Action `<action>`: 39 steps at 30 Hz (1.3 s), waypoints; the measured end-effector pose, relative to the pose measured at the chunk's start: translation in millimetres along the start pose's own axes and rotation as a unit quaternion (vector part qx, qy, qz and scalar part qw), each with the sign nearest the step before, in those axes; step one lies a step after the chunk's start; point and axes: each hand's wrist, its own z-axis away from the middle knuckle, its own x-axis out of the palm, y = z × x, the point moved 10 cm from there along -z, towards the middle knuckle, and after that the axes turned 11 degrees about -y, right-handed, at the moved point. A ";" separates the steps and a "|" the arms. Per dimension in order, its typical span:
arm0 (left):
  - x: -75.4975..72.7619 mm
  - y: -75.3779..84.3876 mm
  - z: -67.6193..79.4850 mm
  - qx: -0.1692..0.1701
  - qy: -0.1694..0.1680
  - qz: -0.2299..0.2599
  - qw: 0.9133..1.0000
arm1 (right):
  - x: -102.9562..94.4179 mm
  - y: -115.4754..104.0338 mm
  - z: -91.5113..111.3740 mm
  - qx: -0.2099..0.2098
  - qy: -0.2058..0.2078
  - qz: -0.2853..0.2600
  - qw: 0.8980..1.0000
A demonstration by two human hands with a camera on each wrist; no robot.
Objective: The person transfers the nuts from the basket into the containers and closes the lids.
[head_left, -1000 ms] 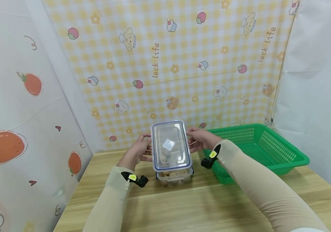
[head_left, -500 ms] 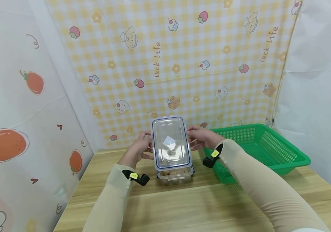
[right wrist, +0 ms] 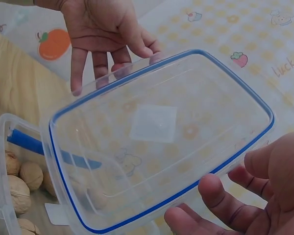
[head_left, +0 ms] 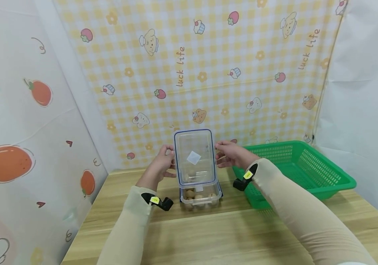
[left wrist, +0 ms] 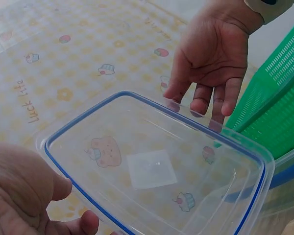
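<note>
A clear plastic lid (head_left: 195,141) with a blue seal and a white square label stands tilted up over a clear food box (head_left: 205,201). Several walnuts (right wrist: 32,175) lie inside the box; the lid's lower end overlaps the box's back part in the head view. My left hand (head_left: 161,162) pinches the lid's left long edge between thumb and fingers. On the opposite edge, my right hand (head_left: 233,154) pinches it likewise, its lower fingers spread beneath. A blue side clip (right wrist: 27,142) shows on the box.
A green plastic basket (head_left: 336,178) with slotted walls stands on the wooden table (head_left: 228,239) to the right, close to my right forearm. Behind the box hangs a yellow checked cloth (head_left: 222,48). A white printed sheet (head_left: 43,129) borders the table's left side.
The lid has been tipped further upright, its lower end rising off the box's front, so more walnuts show. Both hands have moved slightly up with it.
</note>
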 end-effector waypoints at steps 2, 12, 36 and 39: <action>0.5 0.4 -0.1 0.004 0.001 0.003 1.000 | -0.8 -0.7 0.3 -0.004 0.003 0.000 1.000; 2.3 2.5 0.2 0.017 -0.002 0.016 1.000 | -1.4 -5.7 4.0 -0.030 0.009 0.003 0.999; 6.4 -3.7 2.6 0.010 -0.041 0.113 0.993 | -9.1 -7.7 8.0 -0.083 0.045 -0.003 0.996; 5.6 -4.9 2.5 0.010 -0.041 0.123 0.992 | -10.1 -7.1 8.7 -0.082 0.051 -0.008 0.995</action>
